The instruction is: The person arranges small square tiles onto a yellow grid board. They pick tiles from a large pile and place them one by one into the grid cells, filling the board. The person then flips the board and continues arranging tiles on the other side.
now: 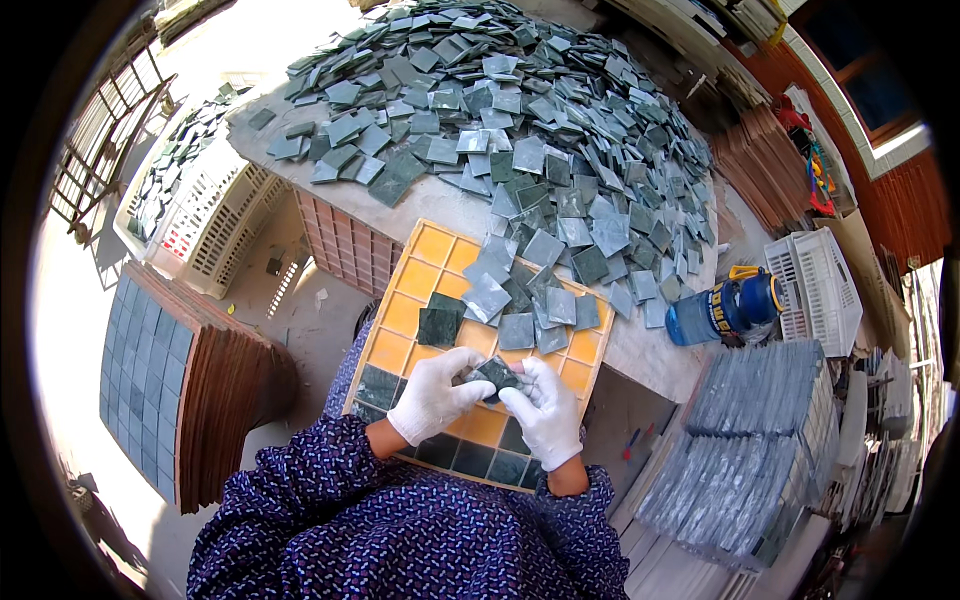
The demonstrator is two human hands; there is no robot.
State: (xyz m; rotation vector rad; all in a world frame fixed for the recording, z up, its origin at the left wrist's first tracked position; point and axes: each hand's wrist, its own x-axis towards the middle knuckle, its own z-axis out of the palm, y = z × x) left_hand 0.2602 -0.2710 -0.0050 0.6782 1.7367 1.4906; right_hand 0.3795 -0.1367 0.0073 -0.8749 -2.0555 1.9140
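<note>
Tile [498, 376], dark green, was over the tray [410, 278]. The left hand [437, 393] gripped it from nine o'clock and the right hand [546, 408] from four o'clock, both in white gloves. A big pile [560, 120] lay at twelve o'clock. The tile looked light, hard and a bit slippery. Its corners might chip, so the flat edges seemed best to hold.
</note>
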